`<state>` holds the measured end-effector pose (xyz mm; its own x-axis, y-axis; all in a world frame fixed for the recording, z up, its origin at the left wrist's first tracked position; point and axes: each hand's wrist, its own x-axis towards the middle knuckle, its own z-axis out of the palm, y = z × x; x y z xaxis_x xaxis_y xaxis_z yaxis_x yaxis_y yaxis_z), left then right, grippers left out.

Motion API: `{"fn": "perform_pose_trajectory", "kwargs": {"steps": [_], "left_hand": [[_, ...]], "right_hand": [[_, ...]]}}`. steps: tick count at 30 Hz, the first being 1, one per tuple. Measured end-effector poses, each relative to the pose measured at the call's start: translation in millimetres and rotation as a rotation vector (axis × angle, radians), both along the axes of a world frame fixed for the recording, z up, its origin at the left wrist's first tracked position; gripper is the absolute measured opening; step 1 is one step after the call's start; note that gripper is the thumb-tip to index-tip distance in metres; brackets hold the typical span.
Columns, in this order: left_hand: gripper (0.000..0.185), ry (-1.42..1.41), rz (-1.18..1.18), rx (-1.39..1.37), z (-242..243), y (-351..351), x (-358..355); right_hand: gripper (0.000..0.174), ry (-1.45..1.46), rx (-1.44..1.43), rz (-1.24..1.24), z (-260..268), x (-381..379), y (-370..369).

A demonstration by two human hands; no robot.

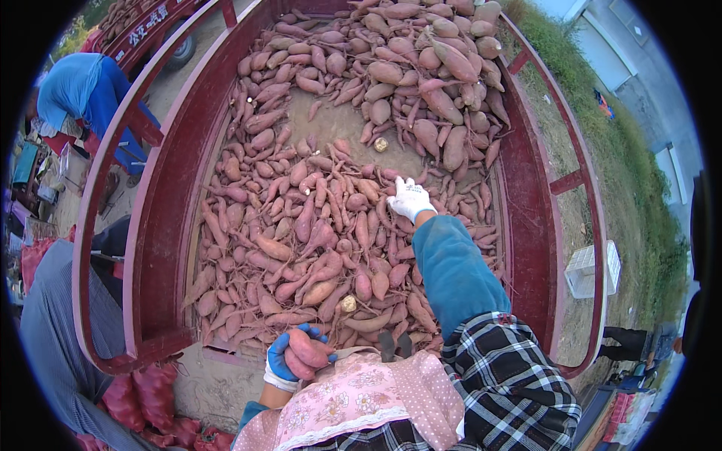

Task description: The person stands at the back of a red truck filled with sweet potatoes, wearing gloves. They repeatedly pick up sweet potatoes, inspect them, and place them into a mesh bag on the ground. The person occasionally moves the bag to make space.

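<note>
My left hand (276, 361), in a white glove with blue-coated palm and fingers, holds a couple of sweet potatoes (307, 349) close to my pink floral apron (350, 400). Stretched forward, my right hand (412, 198) in a white glove reaches down onto the loose sweet potatoes (321, 231) spread over the red truck bed. Its fingertips are partly hidden, so a grip on one cannot be made out. Larger sweet potatoes form a mound (445, 101) at the far right. Two pale cut faces show, one on a sweet potato (381, 145) lying on the bed floor (344, 121).
Red metal side walls (169, 203) and a tubular rail (592, 225) border the bed. One person (84, 96) bends over at left; another (67, 304) stands nearer. Filled red mesh sacks (155, 389) sit below left. A white plastic crate (586, 270) lies outside right.
</note>
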<state>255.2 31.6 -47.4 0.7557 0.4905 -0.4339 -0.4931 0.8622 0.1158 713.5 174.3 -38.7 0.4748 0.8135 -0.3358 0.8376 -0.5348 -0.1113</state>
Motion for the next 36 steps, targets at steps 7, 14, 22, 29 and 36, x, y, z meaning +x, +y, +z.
{"fn": "perform_pose_trajectory", "kwargs": {"steps": [7, 14, 22, 29, 36], "left_hand": [[0.072, 0.058, 0.074, -0.124, 7.3, -12.4, -1.6], [0.064, 0.155, -0.100, 0.127, 3.5, 4.5, 5.8], [0.064, 0.292, -0.147, 0.024, 54.4, -11.6, 37.5], [0.051, 0.342, -0.375, 0.058, 66.9, -23.6, 119.0], [0.070, 0.269, -0.809, 0.003, 109.7, -59.9, 178.3]], "right_hand": [[0.051, -0.056, 0.090, 0.107, -24.8, -0.9, -12.6], [0.036, 0.282, 0.364, 0.047, -24.7, -13.1, -79.5], [0.058, 0.263, 0.610, -0.130, 23.8, -91.0, -218.6], [0.119, 1.051, 0.396, 0.000, 70.4, -215.6, -265.6], [0.096, 1.850, 0.629, -0.386, 53.3, -163.8, -329.2]]}}
